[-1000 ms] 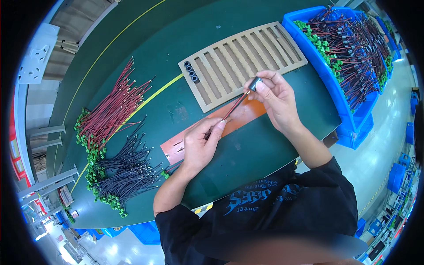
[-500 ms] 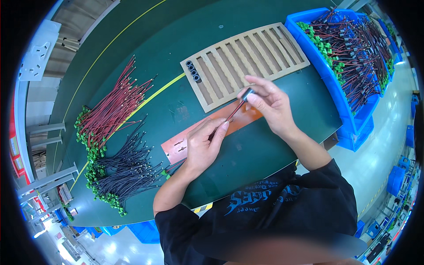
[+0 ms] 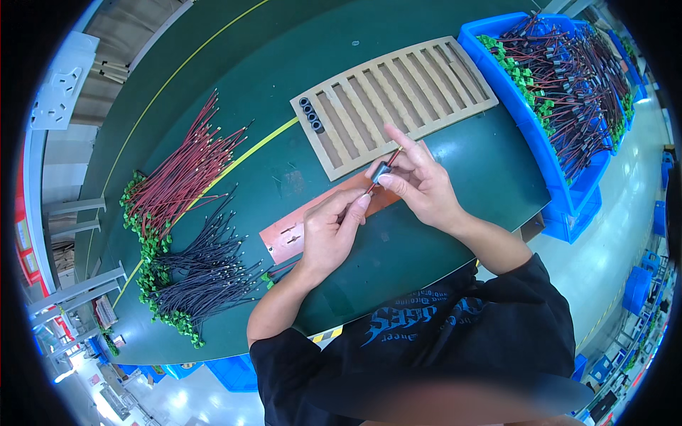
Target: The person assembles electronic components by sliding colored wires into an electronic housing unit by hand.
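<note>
My left hand (image 3: pixel 330 228) is closed, pinching red and black wires between thumb and fingers. A green connector (image 3: pixel 268 281) at the other end of these wires shows below my left wrist. Between thumb and fingers of my right hand (image 3: pixel 425 186) is a small black cylindrical ferrite core (image 3: pixel 381 171). The wires run through the core, and their red ends (image 3: pixel 396 155) stick out past it. My right index finger points away from the core. Under both hands lies a copper-coloured strip (image 3: pixel 284 240) with small slots at its left end.
Beyond my hands, a slotted tan tray (image 3: pixel 332 165) holds several black cores (image 3: pixel 310 113) at its left end. Bundles of red wires (image 3: pixel 188 167) and black wires (image 3: pixel 206 277) with green connectors lie at left. A blue bin (image 3: pixel 529 145) full of wired cores stands at right.
The core has moved down the wires toward my left hand, carried by my right hand. Wire ends now show beyond it. My left hand has barely moved.
</note>
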Tool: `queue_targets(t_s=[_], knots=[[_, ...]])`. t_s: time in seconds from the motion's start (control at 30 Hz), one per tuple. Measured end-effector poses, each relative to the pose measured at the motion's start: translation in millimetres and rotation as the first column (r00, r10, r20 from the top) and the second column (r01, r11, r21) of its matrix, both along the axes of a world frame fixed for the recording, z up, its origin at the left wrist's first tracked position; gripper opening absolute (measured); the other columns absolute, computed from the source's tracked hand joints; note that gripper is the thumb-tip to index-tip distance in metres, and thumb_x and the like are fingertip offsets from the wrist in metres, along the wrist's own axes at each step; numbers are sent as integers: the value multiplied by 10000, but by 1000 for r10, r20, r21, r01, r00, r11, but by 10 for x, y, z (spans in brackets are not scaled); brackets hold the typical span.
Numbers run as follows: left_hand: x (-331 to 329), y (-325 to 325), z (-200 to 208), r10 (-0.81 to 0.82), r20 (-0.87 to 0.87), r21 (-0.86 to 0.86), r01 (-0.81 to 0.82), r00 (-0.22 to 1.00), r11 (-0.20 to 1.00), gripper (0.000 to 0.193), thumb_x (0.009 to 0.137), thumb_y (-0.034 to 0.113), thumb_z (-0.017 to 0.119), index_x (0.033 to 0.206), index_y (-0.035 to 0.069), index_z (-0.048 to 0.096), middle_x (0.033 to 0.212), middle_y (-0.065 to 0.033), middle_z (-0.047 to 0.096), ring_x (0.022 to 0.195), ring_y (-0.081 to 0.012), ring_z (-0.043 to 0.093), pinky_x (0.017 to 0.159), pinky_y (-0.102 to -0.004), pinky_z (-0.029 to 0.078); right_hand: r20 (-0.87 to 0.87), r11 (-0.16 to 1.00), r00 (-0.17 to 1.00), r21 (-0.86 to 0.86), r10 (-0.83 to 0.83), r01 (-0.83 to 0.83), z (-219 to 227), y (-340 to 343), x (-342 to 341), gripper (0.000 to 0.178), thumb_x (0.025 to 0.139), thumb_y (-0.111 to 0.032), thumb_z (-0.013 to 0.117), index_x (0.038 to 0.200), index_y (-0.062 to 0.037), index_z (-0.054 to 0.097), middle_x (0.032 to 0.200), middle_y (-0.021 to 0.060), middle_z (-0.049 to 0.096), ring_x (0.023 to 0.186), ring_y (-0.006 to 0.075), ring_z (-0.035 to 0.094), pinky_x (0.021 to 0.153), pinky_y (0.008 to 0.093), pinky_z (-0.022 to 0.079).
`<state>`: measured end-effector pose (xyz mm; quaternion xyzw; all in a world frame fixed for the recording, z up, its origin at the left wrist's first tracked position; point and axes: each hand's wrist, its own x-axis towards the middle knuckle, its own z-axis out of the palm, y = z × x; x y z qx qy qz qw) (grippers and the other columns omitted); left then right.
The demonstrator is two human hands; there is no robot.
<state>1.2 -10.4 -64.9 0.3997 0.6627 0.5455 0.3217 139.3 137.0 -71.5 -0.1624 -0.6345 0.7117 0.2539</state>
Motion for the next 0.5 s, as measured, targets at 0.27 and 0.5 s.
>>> queue_targets(t_s=[0.27,0.5], knots=[[-6,-22,58,-11,-29,50,13,1000,999,122,1004,79,658,1056,-6,728,744,-27,660,645,-68,578,577,-236,458,-16,953,998,-297,66,-67,121,-58,-18,740,1011,-60,624,1616,-47,198,1137,149,703,1046,174,665,872,309,545],[-23,-119,103,-56,-15,-84,55,998,995,134,1004,112,669,1040,-2,731,734,-26,656,639,-68,579,570,-237,452,-39,966,989,-209,145,-150,26,-67,-8,357,1095,-291,514,1224,-6,686,1078,105,727,855,70,636,702,215,524]])
